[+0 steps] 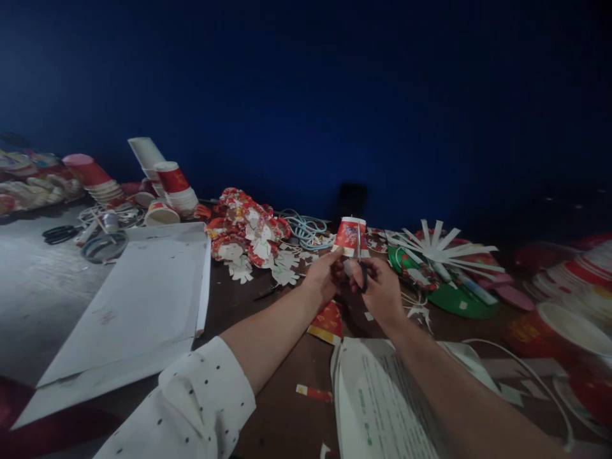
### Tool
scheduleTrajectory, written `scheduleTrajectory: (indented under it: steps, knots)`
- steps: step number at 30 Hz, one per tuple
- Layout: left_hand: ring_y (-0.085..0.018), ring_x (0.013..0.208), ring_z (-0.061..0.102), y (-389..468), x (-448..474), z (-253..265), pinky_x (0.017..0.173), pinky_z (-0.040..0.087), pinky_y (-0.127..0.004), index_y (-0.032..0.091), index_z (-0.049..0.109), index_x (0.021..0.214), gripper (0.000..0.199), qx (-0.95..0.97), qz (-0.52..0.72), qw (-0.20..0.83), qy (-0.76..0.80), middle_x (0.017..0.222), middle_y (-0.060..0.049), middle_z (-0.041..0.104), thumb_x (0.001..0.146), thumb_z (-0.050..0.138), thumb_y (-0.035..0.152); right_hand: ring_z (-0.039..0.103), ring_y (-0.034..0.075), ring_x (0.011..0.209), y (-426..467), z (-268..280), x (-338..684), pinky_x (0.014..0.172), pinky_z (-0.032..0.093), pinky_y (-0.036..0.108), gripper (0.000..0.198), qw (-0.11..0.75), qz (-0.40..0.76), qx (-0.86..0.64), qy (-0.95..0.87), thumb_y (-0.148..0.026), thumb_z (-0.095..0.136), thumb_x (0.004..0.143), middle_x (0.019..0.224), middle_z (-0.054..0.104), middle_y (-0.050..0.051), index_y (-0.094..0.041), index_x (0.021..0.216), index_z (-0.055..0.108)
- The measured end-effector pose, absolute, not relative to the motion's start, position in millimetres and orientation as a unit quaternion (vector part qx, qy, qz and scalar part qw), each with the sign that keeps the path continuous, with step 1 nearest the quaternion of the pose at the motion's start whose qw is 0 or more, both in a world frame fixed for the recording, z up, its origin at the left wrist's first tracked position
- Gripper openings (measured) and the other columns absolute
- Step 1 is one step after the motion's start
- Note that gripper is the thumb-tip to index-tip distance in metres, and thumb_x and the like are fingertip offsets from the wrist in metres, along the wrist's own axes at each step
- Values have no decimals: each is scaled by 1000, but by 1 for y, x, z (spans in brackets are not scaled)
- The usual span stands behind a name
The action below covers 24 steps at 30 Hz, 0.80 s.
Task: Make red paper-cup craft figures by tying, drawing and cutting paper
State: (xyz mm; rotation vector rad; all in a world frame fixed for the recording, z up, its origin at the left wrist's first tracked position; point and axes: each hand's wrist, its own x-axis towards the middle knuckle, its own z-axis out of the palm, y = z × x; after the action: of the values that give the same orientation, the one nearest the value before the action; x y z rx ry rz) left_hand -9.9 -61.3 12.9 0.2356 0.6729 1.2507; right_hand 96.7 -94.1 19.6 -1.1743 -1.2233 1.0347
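In front of me, my left hand (329, 273) is closed around the lower part of a red paper cup (345, 234) with a white rim and a printed pattern. My right hand (379, 284) grips a pair of dark-handled scissors (359, 245), whose blades point up against the cup's side. Whether the blades have cut into the cup cannot be made out. Below my hands lies a red and gold paper piece (327, 323). Close behind the left hand are white paper cut-outs (285, 266) and a heap of red cut paper (246, 220).
A white box lid (153, 299) lies on the left, with stacked paper cups (176, 188) behind it. Pale blue cord (306, 229) sits at the back. On the right are a green disc (463, 305), a white paper strip fan (437, 245), more cups (578, 325) and printed sheets (377, 401).
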Motion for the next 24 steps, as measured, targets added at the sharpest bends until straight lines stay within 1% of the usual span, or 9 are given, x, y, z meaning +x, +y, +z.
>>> scheduleTrajectory:
  steps: [2, 6, 9, 12, 15, 18, 20, 24]
  knots:
    - [-2, 39, 42, -59, -15, 15, 37, 30, -11, 12, 50, 64, 23, 95, 588, 742, 307, 50, 5, 48, 75, 70, 19, 51, 10, 46, -97, 24, 97, 44, 41, 22, 35, 547, 442, -499, -507, -44, 74, 66, 56, 59, -3, -18, 82, 57]
    - [-2, 44, 48, -50, -28, 19, 42, 38, -9, 11, 55, 70, 14, 80, 607, 733, 297, 54, 3, 52, 82, 61, 13, 48, 8, 43, -103, 36, 95, 43, 39, 20, 34, 538, 446, -517, -494, -45, 72, 67, 52, 56, -4, -17, 78, 56]
    - [-4, 46, 50, -43, -34, 20, 46, 44, -12, 12, 56, 72, 12, 74, 630, 713, 299, 55, 2, 53, 83, 58, 13, 47, 7, 42, -103, 40, 97, 41, 36, 19, 36, 525, 457, -518, -498, -48, 72, 67, 52, 56, -4, -18, 76, 55]
    - [-6, 47, 52, -42, -36, 22, 48, 47, -15, 11, 57, 73, 12, 81, 626, 714, 303, 56, 1, 55, 83, 59, 16, 48, 8, 42, -99, 39, 101, 40, 36, 19, 37, 510, 455, -521, -512, -50, 71, 67, 51, 54, -4, -18, 74, 55]
    - [-6, 47, 53, -43, -35, 24, 48, 48, -16, 11, 58, 73, 10, 97, 609, 725, 306, 57, 0, 57, 82, 60, 15, 49, 9, 43, -94, 36, 104, 42, 38, 21, 37, 511, 443, -523, -518, -51, 71, 67, 53, 55, -3, -18, 75, 56]
    - [-6, 46, 54, -45, -34, 25, 49, 48, -15, 10, 58, 70, 10, 108, 605, 726, 308, 56, 0, 57, 79, 61, 10, 54, 12, 48, -92, 31, 103, 45, 43, 25, 39, 502, 443, -525, -525, -51, 70, 67, 60, 61, -1, -18, 84, 58]
    - [-6, 46, 54, -45, -33, 26, 50, 49, -14, 10, 57, 67, 13, 99, 612, 722, 307, 55, -1, 57, 79, 61, 9, 58, 15, 52, -93, 26, 101, 48, 46, 27, 42, 485, 439, -527, -543, -51, 71, 66, 64, 64, 1, -18, 89, 58]
    - [-6, 45, 55, -43, -34, 29, 48, 49, -13, 10, 56, 65, 17, 49, 625, 717, 304, 55, -1, 57, 80, 62, 9, 61, 17, 57, -95, 11, 96, 53, 48, 29, 42, 444, 445, -520, -579, -53, 71, 67, 63, 65, 0, -21, 90, 55]
